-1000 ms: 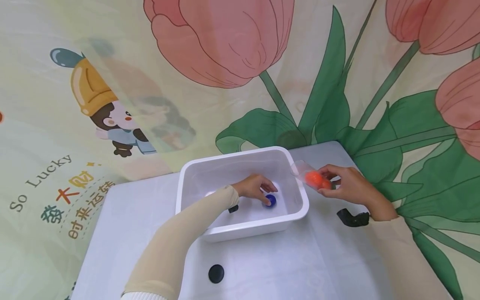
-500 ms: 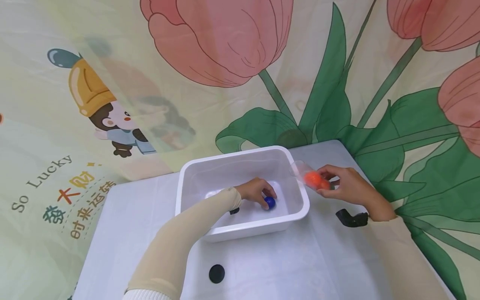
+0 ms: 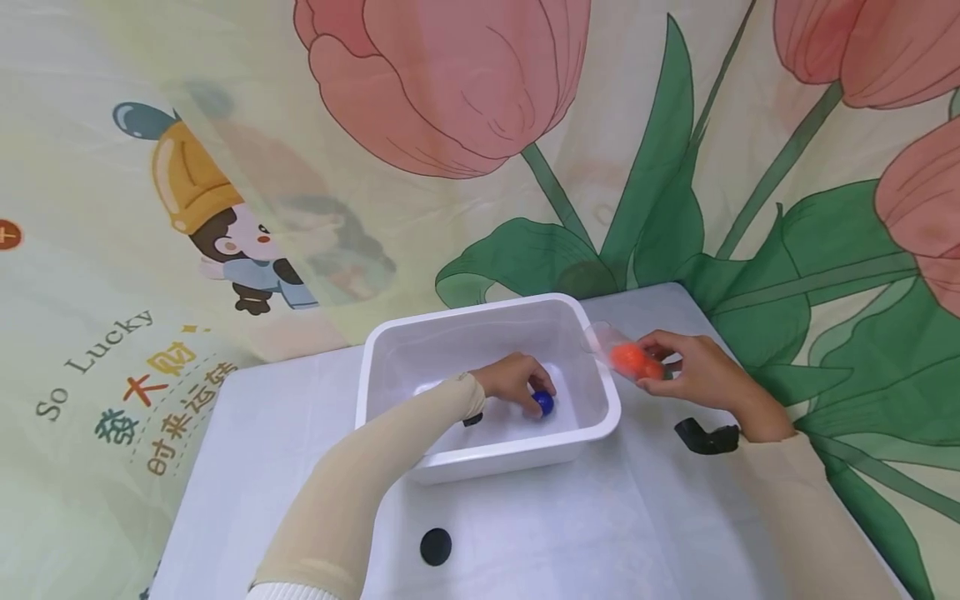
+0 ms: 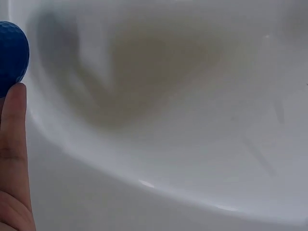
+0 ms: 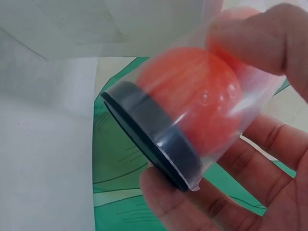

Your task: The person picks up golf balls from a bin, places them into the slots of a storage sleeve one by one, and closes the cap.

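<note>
Inside the white tub, my left hand pinches a blue golf ball between thumb and fingers, low near the tub floor. The left wrist view catches the dimpled ball at its left edge, with a single digit touching it from below. My right hand grips a clear plastic tube beside the tub's right rim. Orange balls sit in the tube, and a black cap covers its lower end. The tube tilts, its far end pointing up and left toward the tub.
A black disc, perhaps a lid, lies on the white table in front of the tub. Black wrist camera mounts show at the right wrist and left wrist. Behind the table hangs a cloth printed with tulips.
My left fingers have come down and closed around the blue golf ball, which stays in nearly the same spot. The right hand and tube have hardly moved.
</note>
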Demonstrator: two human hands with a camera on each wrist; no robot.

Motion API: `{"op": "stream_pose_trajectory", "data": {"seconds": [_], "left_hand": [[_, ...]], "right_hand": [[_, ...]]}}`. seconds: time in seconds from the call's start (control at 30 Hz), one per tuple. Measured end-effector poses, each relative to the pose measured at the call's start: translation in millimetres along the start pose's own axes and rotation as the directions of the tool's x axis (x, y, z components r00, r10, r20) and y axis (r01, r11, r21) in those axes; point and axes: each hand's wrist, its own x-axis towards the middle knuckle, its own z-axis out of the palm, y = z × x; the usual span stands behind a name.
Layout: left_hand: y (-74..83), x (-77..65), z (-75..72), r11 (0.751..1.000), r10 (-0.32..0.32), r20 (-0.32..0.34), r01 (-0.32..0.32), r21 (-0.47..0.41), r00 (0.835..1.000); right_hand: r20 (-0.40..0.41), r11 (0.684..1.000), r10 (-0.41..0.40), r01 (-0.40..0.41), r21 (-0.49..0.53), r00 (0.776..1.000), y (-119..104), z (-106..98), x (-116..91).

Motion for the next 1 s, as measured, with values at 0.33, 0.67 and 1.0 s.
{"op": "stream_pose_trajectory", "data": {"seconds": [0.33, 0.67, 1.0], "left_hand": [[18.5, -13.8, -10.3, 0.999, 0.021, -0.072, -0.023, -0.03, 0.997], [41.6, -31.1, -24.7, 0.992, 0.064, -0.143, -0.079, -0.095, 0.988], [62.2, -46.5, -41.1, 0.99, 0.089, -0.209, -0.109, -0.089, 0.974]], "right_hand": [[0.001, 1.0, -0.019, 0.019, -0.005, 1.0, -8.5, -0.3, 1.0], [-0.003, 0.999, -0.037, 0.037, -0.011, 0.999, -12.7, -0.1, -0.5], [-0.004, 0.998, -0.053, 0.053, -0.015, 0.999, -15.7, -0.2, 0.1]]}}
